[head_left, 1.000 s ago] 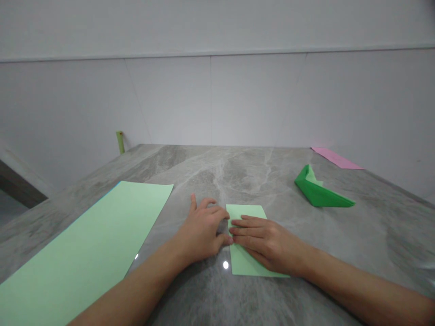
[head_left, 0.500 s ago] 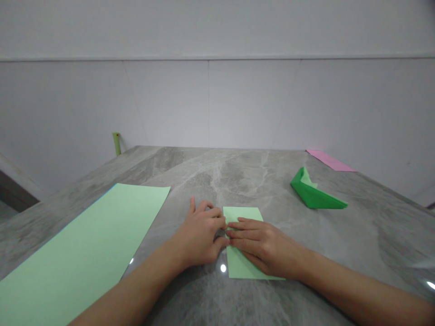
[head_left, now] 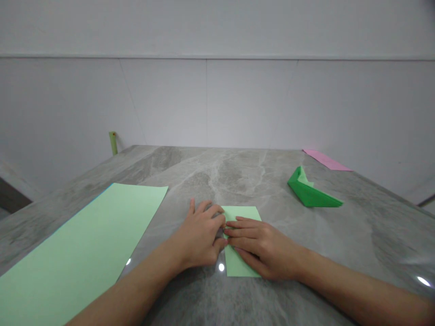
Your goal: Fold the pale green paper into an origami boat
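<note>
One small green paper point(head_left: 239, 266) is lying at near centre, the right hand point(head_left: 263, 244) resting flat and open across it, the left hand point(head_left: 202, 233) sitting half-curled at its left edge, any pinch unclear; pressing is apparently underway, the next move calling for steady edges.

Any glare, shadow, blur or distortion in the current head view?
Head view: small glare spots on the grey tabletop, one just left of the small green sheet; head view: soft shadow below the left forearm; head view: slightly soft, tabletop veining smeared; head view: large green sheet looks stretched toward lower left, probably wide-angle.
</note>
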Tool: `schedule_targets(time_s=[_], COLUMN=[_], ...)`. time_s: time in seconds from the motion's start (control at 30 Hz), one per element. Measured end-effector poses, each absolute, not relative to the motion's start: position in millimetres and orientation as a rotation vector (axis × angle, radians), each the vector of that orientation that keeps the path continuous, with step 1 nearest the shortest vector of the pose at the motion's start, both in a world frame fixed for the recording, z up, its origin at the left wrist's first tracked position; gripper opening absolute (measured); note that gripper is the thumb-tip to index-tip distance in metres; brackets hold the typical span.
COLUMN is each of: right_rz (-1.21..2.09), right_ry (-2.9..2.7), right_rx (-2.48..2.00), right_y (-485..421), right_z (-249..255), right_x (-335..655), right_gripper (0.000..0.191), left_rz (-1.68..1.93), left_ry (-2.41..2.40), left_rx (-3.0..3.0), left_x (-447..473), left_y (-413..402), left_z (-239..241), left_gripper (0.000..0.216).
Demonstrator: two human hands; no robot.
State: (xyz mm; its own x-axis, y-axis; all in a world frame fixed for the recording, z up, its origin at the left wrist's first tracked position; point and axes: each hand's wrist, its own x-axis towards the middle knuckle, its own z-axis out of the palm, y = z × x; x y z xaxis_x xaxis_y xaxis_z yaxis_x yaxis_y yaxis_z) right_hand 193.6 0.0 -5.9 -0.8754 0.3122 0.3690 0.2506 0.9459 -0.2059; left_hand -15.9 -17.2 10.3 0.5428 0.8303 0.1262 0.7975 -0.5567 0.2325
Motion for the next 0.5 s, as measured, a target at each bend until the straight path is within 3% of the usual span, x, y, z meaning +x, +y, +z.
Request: schedule_targets(time_s=[0.23,0.37,0.5], right_rz=[0.347,0.456,0.513], right_ry=[-2.574,-2.346,-2.437], right_rx=[-0.548,-0.876,-0.951], right_y=[-2,5,19], right_z=[-3,0,6], right_x=[192,193,185], right_gripper=[0.027,0.030,0.050], left_rz=[0.332,0.314,0.307], left_ry=[1.419,1.415,1.425], left_rx=[2.605,2.576,2.572], left_x=[-13,-13,-15], left_y=[-16,-14,-13], left_z=[12,11,11], left_gripper=[0.021,0.024,0.024])
